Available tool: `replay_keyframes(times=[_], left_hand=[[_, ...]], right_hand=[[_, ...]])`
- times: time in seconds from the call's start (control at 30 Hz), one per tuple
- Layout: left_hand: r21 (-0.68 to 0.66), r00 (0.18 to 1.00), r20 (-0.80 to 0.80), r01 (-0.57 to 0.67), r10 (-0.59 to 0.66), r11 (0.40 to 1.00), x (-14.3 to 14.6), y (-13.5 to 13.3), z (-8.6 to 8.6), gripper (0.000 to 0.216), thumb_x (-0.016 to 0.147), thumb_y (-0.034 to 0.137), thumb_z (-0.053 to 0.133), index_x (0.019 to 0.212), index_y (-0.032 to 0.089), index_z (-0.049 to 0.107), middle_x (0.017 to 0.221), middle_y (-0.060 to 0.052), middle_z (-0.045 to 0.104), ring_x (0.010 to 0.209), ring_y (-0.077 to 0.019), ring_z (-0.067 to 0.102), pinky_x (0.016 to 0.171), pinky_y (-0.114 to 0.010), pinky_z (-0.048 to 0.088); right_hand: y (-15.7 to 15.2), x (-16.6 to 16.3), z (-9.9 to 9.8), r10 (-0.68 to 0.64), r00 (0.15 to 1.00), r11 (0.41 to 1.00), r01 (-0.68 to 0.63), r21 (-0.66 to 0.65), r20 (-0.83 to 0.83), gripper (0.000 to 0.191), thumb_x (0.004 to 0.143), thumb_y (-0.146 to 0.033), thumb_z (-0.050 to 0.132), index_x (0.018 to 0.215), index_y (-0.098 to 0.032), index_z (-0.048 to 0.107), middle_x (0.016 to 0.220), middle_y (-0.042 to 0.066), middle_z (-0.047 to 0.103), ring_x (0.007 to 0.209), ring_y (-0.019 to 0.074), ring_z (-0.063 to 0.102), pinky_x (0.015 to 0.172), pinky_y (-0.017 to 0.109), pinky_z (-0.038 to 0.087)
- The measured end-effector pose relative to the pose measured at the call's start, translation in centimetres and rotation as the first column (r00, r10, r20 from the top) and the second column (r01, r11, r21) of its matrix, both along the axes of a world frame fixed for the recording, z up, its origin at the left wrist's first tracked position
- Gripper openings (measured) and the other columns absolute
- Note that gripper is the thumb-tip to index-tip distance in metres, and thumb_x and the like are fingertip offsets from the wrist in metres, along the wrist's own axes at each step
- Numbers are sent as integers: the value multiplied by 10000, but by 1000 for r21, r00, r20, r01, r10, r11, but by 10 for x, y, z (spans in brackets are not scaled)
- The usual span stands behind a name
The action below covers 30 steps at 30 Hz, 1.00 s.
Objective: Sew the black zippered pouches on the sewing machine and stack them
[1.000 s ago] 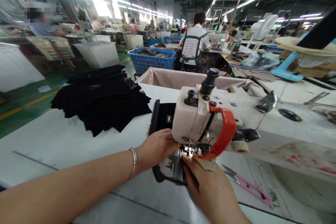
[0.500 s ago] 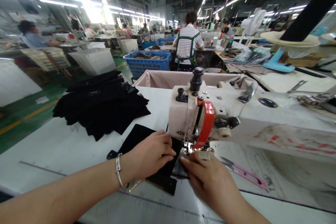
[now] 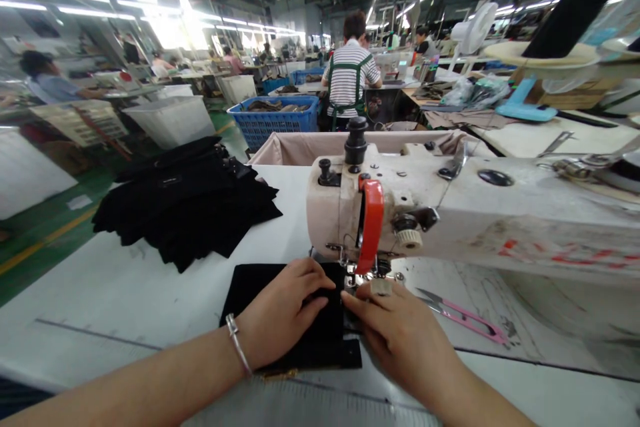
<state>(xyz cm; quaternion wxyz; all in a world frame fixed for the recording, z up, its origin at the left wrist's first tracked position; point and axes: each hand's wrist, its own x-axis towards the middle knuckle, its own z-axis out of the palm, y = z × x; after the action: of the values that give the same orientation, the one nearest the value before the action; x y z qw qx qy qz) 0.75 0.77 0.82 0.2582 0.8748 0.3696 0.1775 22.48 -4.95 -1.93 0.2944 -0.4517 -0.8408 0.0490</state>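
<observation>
A black fabric piece (image 3: pixel 250 287) lies flat on the white table (image 3: pixel 100 293) under the head of a cream sewing machine (image 3: pixel 450 207) with an orange-red guard (image 3: pixel 371 223). My left hand (image 3: pixel 283 313) presses flat on the fabric, fingers stretched toward the needle area. My right hand (image 3: pixel 400 333) rests on the fabric's right edge just below the presser foot, fingers extended and close together. A silver bracelet sits on my left wrist.
A pile of black fabric pieces (image 3: pixel 185 203) lies at the table's left. Pink thread snips (image 3: pixel 463 315) lie right of the needle. A beige cloth-lined bin (image 3: pixel 310 143) stands behind the table. Beyond are a blue crate (image 3: pixel 273 120), a white tub, and a person in a striped shirt (image 3: pixel 353 77).
The black piece has been swung round and now lies flat and square under the machine's foot. Both hands moved down with it; the view shifted right and lower.
</observation>
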Motion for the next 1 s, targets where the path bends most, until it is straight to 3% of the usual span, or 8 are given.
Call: replay_keyframes(times=[0.2,0.33,0.5,0.8,1.0], left_hand=[[77,1000,2,14,-15,997,0,-5,-3,297,894,93,549,1163,201,615,1206,-66,586,1143,-206,540,1046,-410,447],[221,985,-109,152,-131,963,1,-11,-5,409,922,133,513,1320,226,524,1365,-56,536,1272,-238,446,1104,-460,376],[295,966,-179,233,-186,927,1,-16,-7,385,954,187,487,1338,159,492,1370,-68,548,1301,-219,430,1135,-414,336],[217,965,-151,242,-212,946,0,-9,-3,459,914,388,595,1305,155,534,1370,-99,536,1285,-302,433,1095,-506,367],[198,962,-45,272,-269,942,-5,-31,1,429,892,376,624,1230,115,580,1251,-107,611,1206,-259,518,1079,-386,429]], right_hand=[[-2,-8,6,-49,992,986,66,-152,113,381,775,-48,550,1099,-222,648,1078,67,635,955,255,551,824,430,475],[-6,-8,4,-58,994,988,71,-138,93,307,776,-48,543,1018,-198,658,1033,68,637,947,255,535,851,419,457],[-11,-6,2,48,997,996,-51,-67,-55,279,707,4,493,855,-189,630,912,43,629,823,201,517,759,343,448],[-7,-2,4,77,995,995,-81,-65,-67,368,776,-5,447,1009,-199,655,975,62,643,804,192,557,849,388,471],[-7,7,5,68,990,989,-83,-125,-124,330,839,-39,436,1000,-227,655,1031,47,675,942,185,619,802,314,523]])
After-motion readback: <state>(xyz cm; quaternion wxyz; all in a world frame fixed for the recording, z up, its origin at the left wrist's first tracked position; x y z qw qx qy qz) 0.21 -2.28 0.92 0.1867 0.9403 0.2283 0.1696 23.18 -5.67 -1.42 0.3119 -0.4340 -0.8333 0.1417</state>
